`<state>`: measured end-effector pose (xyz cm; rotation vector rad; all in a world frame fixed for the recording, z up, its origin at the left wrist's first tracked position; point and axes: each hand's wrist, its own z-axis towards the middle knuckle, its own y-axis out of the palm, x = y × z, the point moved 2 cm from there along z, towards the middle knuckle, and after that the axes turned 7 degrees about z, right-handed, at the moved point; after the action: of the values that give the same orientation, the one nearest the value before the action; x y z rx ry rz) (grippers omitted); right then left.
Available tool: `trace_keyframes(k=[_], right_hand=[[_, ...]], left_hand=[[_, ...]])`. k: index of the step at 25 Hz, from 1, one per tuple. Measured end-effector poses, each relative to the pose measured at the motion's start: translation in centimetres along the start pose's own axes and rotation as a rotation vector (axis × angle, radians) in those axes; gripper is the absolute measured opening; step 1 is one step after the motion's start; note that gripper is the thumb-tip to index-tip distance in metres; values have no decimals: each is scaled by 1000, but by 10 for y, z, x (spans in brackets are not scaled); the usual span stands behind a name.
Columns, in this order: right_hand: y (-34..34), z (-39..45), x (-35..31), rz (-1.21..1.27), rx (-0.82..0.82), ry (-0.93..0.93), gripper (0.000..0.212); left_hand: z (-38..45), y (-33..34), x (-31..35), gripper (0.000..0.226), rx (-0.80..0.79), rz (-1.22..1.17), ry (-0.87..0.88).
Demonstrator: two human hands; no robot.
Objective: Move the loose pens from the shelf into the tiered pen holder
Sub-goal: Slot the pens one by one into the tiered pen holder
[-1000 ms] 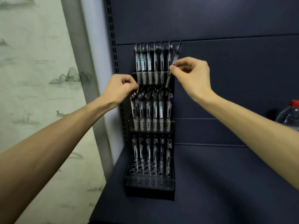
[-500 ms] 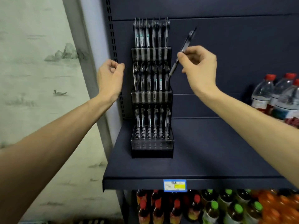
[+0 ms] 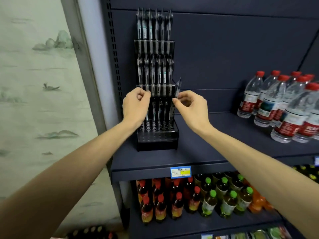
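Note:
A black tiered pen holder (image 3: 157,140) stands at the left end of a dark blue shelf (image 3: 198,152), its three tiers filled with upright pens. My right hand (image 3: 191,107) pinches one dark pen (image 3: 178,88) at the holder's right side, level with the lowest tier's pens, its top end pointing up. My left hand (image 3: 136,107) has its fingers curled in front of the holder's left side, level with the middle tier's rim. Whether it holds anything is hidden by the fingers.
Water bottles with red caps (image 3: 283,107) stand at the right of the same shelf. A blue and yellow price tag (image 3: 180,171) sits on the shelf's front edge. Below are rows of drink bottles (image 3: 198,200). A painted wall panel (image 3: 43,100) is at the left.
Both hands came down from the top tier to the lower part of the holder. The right hand carried the pen down with it. The view pulled back and tilted down.

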<state>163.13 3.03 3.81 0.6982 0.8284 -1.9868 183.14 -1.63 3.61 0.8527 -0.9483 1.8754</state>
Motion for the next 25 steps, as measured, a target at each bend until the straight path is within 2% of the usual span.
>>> trace_keyframes(k=[7, 11, 17, 21, 25], right_hand=[[5, -18, 10, -140, 36, 6, 17], [8, -19, 11, -225, -15, 21, 20], [17, -35, 14, -334, -55, 96, 19], [20, -34, 20, -344, -122, 228, 17], [22, -35, 24, -372, -118, 235, 19]], left_hand=[[-24, 16, -5, 28, -70, 37, -20], [-32, 19, -7, 29, -77, 44, -22], [-46, 21, -14, 30, -76, 46, -30], [-50, 20, -12, 28, -48, 42, -14], [-55, 21, -10, 28, -48, 49, 5]])
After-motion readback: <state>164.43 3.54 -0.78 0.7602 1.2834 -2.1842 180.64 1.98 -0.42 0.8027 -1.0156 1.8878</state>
